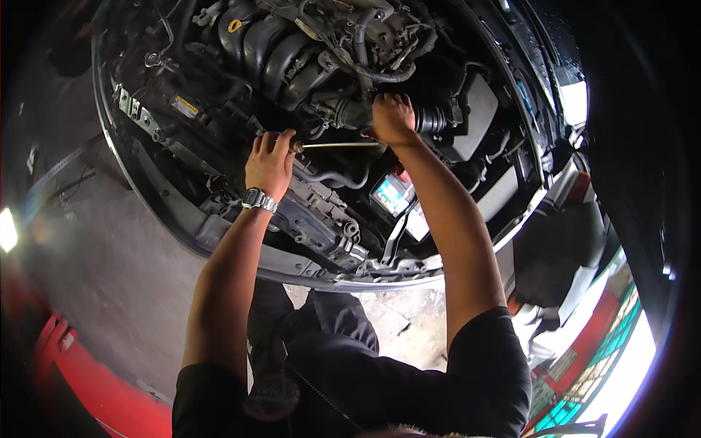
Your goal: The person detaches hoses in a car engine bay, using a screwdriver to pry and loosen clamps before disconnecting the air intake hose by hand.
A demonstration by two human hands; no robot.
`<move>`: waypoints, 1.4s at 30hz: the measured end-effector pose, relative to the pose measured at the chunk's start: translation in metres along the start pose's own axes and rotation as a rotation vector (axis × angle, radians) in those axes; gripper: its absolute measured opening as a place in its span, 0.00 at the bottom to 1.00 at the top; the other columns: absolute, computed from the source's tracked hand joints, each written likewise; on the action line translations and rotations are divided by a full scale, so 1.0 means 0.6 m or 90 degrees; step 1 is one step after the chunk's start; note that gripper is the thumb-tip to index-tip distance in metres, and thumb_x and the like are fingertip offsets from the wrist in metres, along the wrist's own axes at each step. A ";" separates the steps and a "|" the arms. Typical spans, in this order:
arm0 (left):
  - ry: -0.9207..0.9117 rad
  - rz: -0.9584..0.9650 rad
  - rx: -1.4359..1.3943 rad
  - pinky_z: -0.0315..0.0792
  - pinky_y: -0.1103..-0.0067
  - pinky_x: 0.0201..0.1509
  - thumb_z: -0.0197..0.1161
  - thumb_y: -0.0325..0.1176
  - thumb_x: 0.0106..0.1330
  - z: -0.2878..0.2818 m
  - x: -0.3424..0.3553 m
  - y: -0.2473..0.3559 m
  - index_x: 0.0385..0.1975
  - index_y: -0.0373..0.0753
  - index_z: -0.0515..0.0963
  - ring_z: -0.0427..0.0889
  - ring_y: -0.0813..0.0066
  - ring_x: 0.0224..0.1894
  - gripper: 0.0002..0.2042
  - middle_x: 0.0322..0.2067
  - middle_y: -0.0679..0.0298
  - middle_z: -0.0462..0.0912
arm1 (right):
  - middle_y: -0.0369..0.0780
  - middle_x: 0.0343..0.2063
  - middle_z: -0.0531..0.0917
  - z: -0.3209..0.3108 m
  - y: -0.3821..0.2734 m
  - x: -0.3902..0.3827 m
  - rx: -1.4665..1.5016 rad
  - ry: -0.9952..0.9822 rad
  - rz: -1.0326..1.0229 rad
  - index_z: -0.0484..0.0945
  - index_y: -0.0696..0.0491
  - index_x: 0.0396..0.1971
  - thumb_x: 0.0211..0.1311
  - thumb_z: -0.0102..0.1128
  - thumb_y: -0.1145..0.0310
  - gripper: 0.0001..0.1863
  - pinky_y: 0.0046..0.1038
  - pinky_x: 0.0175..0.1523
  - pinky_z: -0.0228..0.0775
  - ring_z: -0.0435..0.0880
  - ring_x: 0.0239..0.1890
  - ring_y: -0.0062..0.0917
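Note:
My left hand point(269, 164), with a metal watch on the wrist, is closed at the knobbed end of a slim metal rod point(339, 145) over the front of the engine bay. The rod runs level to the right and its far end meets the underside of my right wrist. Beside the black ribbed air intake hose point(429, 119), my right hand point(394, 119) is closed with its fingers curled over. What lies in its grip is hidden. The engine's black intake manifold point(281, 55) sits beyond both hands.
A battery point(392, 195) with a bright label lies below my right forearm. A grey air filter box point(475, 117) stands to the right. The car's front crossmember point(321, 208) runs nearer me. A red object point(95, 379) is at lower left, and a dark-clothed person point(558, 252) at right.

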State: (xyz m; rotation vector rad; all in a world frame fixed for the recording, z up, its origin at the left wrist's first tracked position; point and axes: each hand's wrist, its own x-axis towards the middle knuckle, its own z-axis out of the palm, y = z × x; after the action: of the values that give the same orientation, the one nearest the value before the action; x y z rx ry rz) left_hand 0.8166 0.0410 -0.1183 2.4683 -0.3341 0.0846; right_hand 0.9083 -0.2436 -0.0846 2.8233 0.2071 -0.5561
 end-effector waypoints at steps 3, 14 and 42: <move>0.006 0.009 0.055 0.72 0.60 0.58 0.67 0.30 0.62 0.006 0.005 0.003 0.58 0.48 0.75 0.77 0.53 0.52 0.22 0.47 0.60 0.79 | 0.46 0.53 0.86 -0.022 0.027 0.032 0.081 -0.142 -0.024 0.86 0.56 0.48 0.38 0.83 0.42 0.40 0.48 0.71 0.64 0.82 0.60 0.42; 0.004 -0.034 0.104 0.69 0.61 0.58 0.65 0.32 0.64 0.020 0.002 0.002 0.56 0.47 0.75 0.77 0.54 0.51 0.19 0.45 0.60 0.80 | 0.51 0.42 0.89 -0.033 0.063 0.042 0.116 -0.163 -0.158 0.88 0.60 0.38 0.38 0.83 0.43 0.36 0.42 0.54 0.81 0.89 0.48 0.46; -0.015 -0.058 0.110 0.68 0.64 0.61 0.66 0.32 0.64 0.008 0.011 0.008 0.53 0.45 0.77 0.77 0.61 0.51 0.17 0.43 0.65 0.80 | 0.45 0.49 0.87 -0.038 0.038 0.024 0.072 -0.122 -0.091 0.84 0.55 0.47 0.43 0.79 0.37 0.40 0.41 0.65 0.71 0.86 0.53 0.41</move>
State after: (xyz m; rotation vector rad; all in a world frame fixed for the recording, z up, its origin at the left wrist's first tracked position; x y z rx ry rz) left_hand 0.8216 0.0329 -0.1180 2.6532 -0.2330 0.0478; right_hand 0.9338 -0.2577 -0.0650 2.8538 0.3515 -0.8907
